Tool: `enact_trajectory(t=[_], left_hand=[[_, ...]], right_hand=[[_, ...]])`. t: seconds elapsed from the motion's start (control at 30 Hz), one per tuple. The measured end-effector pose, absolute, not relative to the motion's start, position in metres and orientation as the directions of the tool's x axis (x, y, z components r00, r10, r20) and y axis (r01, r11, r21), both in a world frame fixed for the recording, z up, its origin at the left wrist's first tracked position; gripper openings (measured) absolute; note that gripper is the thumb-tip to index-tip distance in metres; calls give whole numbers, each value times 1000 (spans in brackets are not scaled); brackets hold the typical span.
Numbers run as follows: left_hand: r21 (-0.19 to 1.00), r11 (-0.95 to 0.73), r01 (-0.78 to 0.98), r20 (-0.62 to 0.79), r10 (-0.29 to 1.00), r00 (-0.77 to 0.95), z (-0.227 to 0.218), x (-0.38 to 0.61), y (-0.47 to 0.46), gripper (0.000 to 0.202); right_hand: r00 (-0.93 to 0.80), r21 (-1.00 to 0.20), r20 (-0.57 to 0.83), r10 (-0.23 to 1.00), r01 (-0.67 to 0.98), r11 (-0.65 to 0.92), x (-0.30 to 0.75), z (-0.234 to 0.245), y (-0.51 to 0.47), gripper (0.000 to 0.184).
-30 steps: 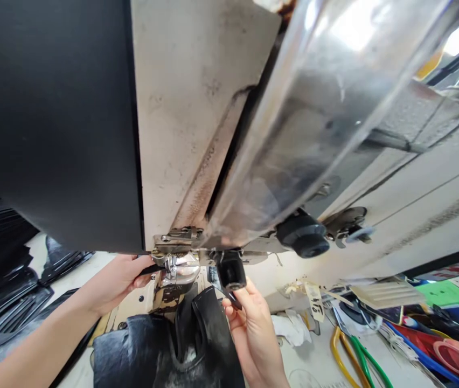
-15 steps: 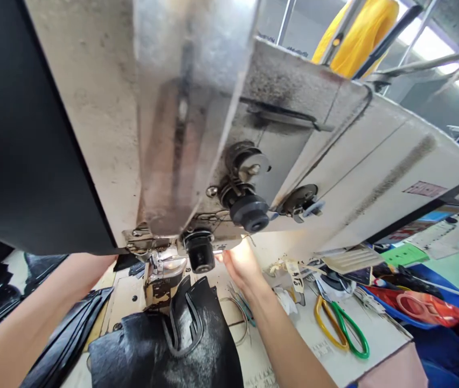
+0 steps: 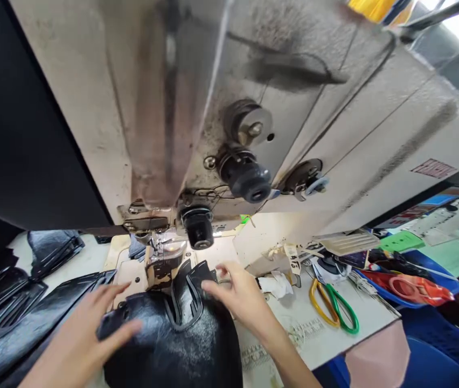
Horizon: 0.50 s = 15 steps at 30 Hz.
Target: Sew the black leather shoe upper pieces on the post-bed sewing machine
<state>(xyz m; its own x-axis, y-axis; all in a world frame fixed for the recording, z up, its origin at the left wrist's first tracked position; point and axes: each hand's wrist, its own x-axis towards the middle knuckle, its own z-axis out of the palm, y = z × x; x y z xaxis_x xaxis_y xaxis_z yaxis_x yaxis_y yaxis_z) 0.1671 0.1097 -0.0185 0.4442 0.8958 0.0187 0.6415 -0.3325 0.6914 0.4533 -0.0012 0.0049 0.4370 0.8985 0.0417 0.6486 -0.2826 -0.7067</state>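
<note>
A black leather piece (image 3: 165,339) with a curved cut-out and raised flaps lies in front of the sewing machine's needle area (image 3: 167,261). My left hand (image 3: 88,328) is at its left edge, thumb and fingers spread, slightly blurred. At the right side of the piece is my right hand (image 3: 240,296), with thumb and forefinger apart. Its thumb overlaps the leather near the flaps; whether it touches cannot be made out. Neither hand visibly grips anything.
The sewing machine head (image 3: 294,124) fills the upper view. Scissors (image 3: 334,304) with yellow and green handles lie on the right of the table. Beyond them stands a blue tray (image 3: 451,283) with a red item. More black leather pieces (image 3: 47,307) are stacked on the left.
Both hands have come back from behind the machine head toward me, to either side of the leather piece. The view has shifted closer to the machine.
</note>
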Motion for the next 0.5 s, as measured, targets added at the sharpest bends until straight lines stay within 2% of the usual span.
enact_trajectory(t=[0.07,0.17,0.27,0.33,0.4,0.47,0.5], left_hand=[[635,-403,659,-5,851,525,-41,161,96,82],[586,-446,677,-8,832,555,-53,167,96,75],[601,-424,678,-39,831,555,-43,179,107,65],[612,-398,684,-61,838,542,-35,185,111,60],[629,-357,690,-79,855,513,-28,187,111,58],[656,-304,691,-89,878,470,-23,186,107,54],[667,-286,688,-91,885,456,-19,185,103,51]], right_hand=[[445,-654,-21,895,671,-349,440,0,-28,42],[502,-545,-84,861,700,-461,420,-5,-44,47],[576,-507,-19,818,699,-504,406,-14,-45,50],[608,-597,116,786,675,-434,403,-25,-45,50],[627,-763,175,759,574,-298,402,-38,-46,46],[658,-936,126,743,327,-131,403,-48,-48,38],[673,-982,84,735,179,-52,403,-50,-49,37]])
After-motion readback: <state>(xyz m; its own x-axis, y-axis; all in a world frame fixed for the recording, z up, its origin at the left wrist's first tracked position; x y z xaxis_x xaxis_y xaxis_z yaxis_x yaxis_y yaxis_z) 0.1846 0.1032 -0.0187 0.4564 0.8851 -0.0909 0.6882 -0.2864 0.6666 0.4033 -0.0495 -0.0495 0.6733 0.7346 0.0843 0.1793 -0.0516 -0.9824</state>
